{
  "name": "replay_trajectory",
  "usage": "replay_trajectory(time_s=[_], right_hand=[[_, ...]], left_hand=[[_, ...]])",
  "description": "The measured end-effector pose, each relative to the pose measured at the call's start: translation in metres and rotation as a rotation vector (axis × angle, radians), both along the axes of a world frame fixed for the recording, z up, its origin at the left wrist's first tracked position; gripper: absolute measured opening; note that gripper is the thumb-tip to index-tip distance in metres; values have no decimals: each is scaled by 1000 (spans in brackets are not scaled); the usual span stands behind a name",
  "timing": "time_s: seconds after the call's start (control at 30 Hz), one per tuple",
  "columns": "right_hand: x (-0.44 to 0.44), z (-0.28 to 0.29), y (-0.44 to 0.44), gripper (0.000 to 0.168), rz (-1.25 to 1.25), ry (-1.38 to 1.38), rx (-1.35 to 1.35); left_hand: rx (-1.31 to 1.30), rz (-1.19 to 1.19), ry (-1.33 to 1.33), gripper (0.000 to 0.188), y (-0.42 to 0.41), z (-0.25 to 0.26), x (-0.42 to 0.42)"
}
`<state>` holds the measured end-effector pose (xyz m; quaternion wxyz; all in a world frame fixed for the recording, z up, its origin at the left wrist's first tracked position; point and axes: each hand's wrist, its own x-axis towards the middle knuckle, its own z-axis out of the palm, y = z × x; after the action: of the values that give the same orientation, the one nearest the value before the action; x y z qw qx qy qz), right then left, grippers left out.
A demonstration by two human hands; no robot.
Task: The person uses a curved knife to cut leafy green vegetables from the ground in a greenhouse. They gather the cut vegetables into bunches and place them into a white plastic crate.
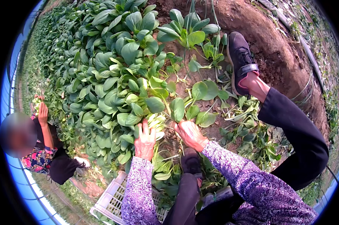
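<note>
A dense bed of bok choy (107,81) with broad green leaves spreads before me. My left hand (145,142) is at the bed's near right edge, its fingers bent around a leafy bok choy plant (156,121) with pale stalks. Just right of it, my right hand (190,134) is low over the soil with its fingers curled in. A rounded bok choy leaf (177,109) rises directly beyond those fingertips. Whether the right fingers hold anything is hidden. Loose yellowish-green leaves (162,168) lie below my wrists.
A white plastic crate (110,198) stands beside my left forearm. My shoes (239,60) rest on the soil around the plants. Wilted cut leaves (256,140) litter the ground at right, before a soil ridge (282,59). Another person (41,152) crouches at far left holding greens.
</note>
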<state>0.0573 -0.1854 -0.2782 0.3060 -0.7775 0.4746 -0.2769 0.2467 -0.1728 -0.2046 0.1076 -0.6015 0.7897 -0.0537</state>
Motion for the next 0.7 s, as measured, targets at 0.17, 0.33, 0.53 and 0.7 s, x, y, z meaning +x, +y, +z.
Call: replay_trajectory(time_s=[0.17, 0.33, 0.53, 0.7], right_hand=[[0, 12, 4, 25, -74, -69, 204], [19, 11, 1, 15, -71, -102, 147], [21, -25, -7, 15, -52, -6, 105], [34, -34, -23, 18, -36, -42, 31]], left_hand=[[-44, -24, -16, 9, 10, -11, 13], [-86, -65, -3, 9, 8, -12, 14], [-54, -73, 13, 12, 3, -5, 9], [-44, -95, -20, 14, 3, -3, 4]])
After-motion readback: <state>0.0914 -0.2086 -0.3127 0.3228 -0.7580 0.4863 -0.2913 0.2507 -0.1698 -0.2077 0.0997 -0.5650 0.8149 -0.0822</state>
